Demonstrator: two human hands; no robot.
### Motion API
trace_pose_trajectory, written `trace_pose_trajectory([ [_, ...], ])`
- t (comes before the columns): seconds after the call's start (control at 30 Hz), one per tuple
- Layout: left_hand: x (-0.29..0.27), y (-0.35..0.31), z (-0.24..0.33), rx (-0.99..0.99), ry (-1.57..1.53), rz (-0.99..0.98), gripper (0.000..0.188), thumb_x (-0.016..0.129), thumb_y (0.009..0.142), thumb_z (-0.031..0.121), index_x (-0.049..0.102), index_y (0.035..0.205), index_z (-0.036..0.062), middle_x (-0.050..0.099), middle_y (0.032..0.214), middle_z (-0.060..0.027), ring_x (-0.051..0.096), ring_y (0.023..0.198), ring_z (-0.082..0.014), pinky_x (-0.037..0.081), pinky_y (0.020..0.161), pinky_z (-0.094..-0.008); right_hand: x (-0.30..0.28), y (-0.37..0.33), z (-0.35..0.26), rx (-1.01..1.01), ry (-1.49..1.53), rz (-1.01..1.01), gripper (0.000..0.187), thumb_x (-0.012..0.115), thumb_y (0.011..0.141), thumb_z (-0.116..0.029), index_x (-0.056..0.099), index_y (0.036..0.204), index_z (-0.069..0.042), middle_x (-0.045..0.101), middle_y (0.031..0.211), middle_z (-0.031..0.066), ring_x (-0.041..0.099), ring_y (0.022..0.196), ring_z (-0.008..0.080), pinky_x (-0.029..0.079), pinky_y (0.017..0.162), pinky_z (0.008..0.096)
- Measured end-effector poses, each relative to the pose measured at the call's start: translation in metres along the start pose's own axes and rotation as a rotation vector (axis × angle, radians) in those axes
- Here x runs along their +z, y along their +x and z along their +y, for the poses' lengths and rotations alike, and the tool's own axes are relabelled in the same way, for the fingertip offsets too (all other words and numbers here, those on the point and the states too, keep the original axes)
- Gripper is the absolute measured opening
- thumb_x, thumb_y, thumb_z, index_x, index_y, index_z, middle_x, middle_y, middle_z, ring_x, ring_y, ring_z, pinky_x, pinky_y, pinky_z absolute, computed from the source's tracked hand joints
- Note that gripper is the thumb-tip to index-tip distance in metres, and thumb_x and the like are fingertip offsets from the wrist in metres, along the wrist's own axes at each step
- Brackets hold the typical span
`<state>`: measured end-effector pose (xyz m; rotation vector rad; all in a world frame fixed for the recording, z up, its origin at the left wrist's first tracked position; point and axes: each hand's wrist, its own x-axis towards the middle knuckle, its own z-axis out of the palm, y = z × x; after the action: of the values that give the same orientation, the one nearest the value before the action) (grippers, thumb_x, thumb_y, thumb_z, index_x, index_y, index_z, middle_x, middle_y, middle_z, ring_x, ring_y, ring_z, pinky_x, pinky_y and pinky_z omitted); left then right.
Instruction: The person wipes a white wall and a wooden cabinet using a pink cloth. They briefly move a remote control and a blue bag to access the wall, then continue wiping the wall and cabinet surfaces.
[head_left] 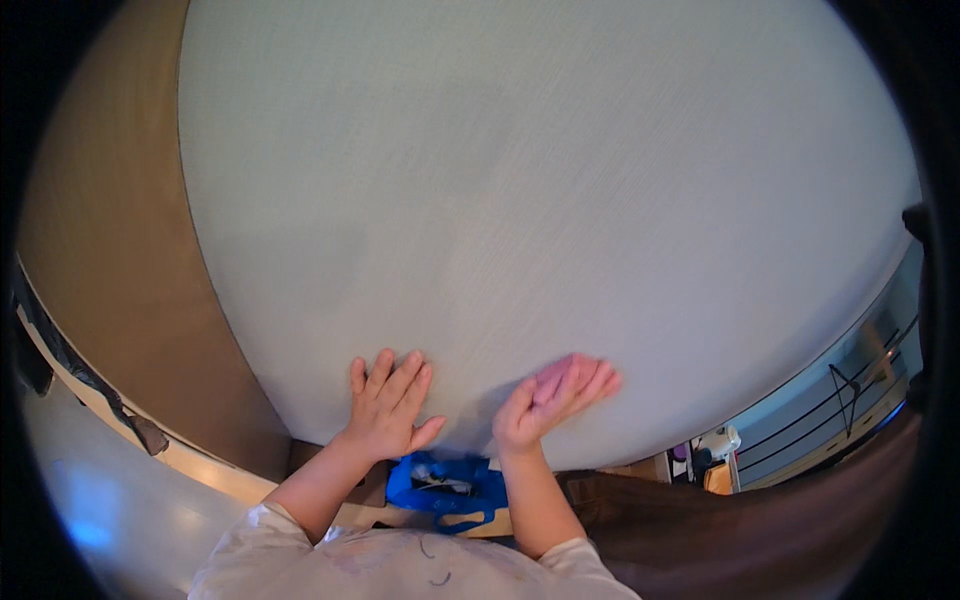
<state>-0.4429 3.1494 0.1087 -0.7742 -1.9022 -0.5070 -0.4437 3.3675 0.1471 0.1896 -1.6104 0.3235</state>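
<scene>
A large pale grey panel with a fine streaked texture fills most of the view. My left hand lies against its lower part, fingers spread and thumb out to the side, holding nothing. To the right, my right hand is turned on its side at the same panel, its fingers curled and slightly blurred. Between its thumb and fingers shows a pinkish patch; whether that is a cloth or my own palm, I cannot make out.
A brown panel meets the grey one along the left. Below my hands sits a blue bag with things inside. At the lower right are a dark brown cloth, a rack with dark bars and small items. Pale floor shows lower left.
</scene>
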Motion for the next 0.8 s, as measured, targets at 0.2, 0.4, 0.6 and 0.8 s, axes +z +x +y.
trace_pose_trajectory([
  [0.2,-0.028,-0.005,-0.012,-0.091,-0.369,0.011,0.09,0.066,0.089,0.041,0.026,0.157,-0.0014,0.032,0.159,-0.0272,0.022,0.151,-0.0441,0.008,0.12,-0.0594,0.021,-0.037,-0.071,-0.307,-0.016,-0.296,0.045,0.061,0.093,-0.045,0.059,0.138,-0.044,0.035,0.161,0.0076,0.015,0.154,0.0397,0.006,0.117,0.0704],
  [0.4,-0.058,0.002,-0.027,-0.143,-0.374,0.009,0.089,0.069,0.088,0.034,0.027,0.156,-0.003,0.034,0.157,-0.0296,0.028,0.148,-0.0478,0.016,0.118,-0.0618,0.015,-0.003,-0.063,-0.278,0.041,-0.258,0.054,0.063,0.091,-0.034,0.054,0.144,-0.04,0.033,0.162,0.0094,0.015,0.154,0.0401,0.005,0.116,0.0711],
  [0.6,-0.072,0.011,-0.032,-0.13,-0.406,0.092,0.088,0.069,0.087,0.03,0.028,0.155,-0.0053,0.034,0.156,-0.0306,0.028,0.147,-0.0502,0.015,0.118,-0.0636,0.042,0.08,-0.087,-0.161,-0.068,-0.149,0.067,0.064,0.084,-0.021,0.048,0.149,-0.027,0.029,0.162,0.0214,0.012,0.152,0.0499,0.006,0.117,0.071],
  [0.8,-0.084,0.009,-0.042,-0.136,-0.403,0.129,0.087,0.069,0.085,0.026,0.028,0.155,-0.006,0.034,0.156,-0.031,0.026,0.148,-0.0503,0.014,0.118,-0.0638,0.032,0.023,-0.116,-0.482,-0.01,-0.263,0.063,0.063,0.085,-0.021,0.052,0.146,-0.032,0.03,0.161,0.0197,0.012,0.152,0.049,0.005,0.118,0.0699],
])
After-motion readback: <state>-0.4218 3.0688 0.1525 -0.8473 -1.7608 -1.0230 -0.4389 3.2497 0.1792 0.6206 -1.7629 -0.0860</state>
